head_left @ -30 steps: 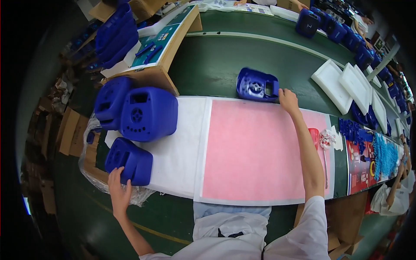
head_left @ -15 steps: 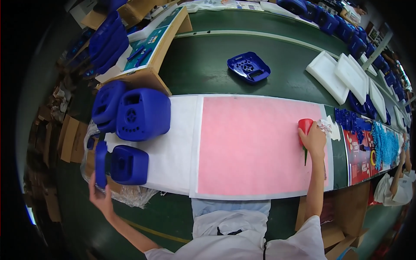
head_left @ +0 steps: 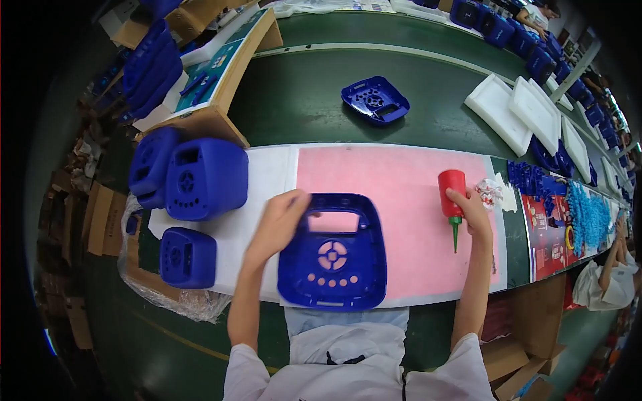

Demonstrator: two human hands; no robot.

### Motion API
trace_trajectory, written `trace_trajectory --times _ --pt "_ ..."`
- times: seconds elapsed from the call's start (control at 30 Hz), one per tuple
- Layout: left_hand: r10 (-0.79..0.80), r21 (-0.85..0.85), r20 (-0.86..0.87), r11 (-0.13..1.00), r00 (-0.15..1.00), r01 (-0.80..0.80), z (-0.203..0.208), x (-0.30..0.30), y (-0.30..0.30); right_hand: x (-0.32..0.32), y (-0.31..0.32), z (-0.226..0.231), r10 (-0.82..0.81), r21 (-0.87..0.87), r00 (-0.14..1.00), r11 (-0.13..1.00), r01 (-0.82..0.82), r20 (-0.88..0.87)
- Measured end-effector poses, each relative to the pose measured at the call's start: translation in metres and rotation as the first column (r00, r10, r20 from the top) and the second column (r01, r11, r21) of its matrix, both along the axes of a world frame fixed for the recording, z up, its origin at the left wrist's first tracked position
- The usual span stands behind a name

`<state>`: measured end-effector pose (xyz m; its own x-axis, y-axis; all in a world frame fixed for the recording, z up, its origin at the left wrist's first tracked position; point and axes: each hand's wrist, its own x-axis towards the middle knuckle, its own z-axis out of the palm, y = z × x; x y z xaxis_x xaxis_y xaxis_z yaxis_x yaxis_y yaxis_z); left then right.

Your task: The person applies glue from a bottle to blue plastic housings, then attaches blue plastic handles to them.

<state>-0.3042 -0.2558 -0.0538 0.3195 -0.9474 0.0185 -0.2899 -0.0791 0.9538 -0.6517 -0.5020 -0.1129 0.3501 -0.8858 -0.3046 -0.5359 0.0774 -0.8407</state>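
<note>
My left hand [head_left: 282, 219] grips the upper left edge of a blue plastic panel [head_left: 366, 257]. That panel has a rectangular opening, a round spoked vent and a row of small holes. It is over the left part of a pink mat [head_left: 418, 267], near the bench's front edge. In my right hand [head_left: 475, 212] is a red squeeze bottle [head_left: 452, 187], its green nozzle [head_left: 455, 230] pointing toward me above the mat. Crumpled white paper [head_left: 489, 194] lies just right of the bottle.
Blue plastic housings [head_left: 221, 180] stand at the left on white sheeting [head_left: 267, 167]. Another blue panel [head_left: 394, 112] lies farther back on the green bench. White foam trays [head_left: 498, 113] and blue strips [head_left: 531, 184] are at the right. A wooden-sided stand [head_left: 234, 73] rises back left.
My left hand has brought the blue panel from the far left onto the mat, turning its broad face up. My right hand has raised the squeeze bottle slightly and shifted left.
</note>
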Motion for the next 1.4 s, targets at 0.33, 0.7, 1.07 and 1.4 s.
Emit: trace_trajectory --times 0.33,0.7,1.07,1.4 --pt "0.189 -0.142 0.516 0.981 0.835 -0.134 -0.103 -0.029 -0.093 0.101 0.030 -0.042 -0.253 0.282 0.166 0.942 -0.183 0.953" --pt "0.117 -0.223 0.322 0.974 0.940 -0.045 -0.115 -0.017 -0.093 0.106 0.024 -0.049 -0.163 0.183 0.168 0.977 -0.112 0.972" --pt "0.052 -0.218 0.267 0.976 0.962 0.008 -0.127 -0.014 -0.089 0.116 0.038 -0.043 -0.055 0.102 0.507 0.993 -0.065 0.860" --pt "0.060 -0.169 0.347 0.986 0.936 0.000 -0.124 -0.018 -0.088 0.119 0.036 -0.043 -0.091 0.111 0.498 0.994 -0.011 0.862"
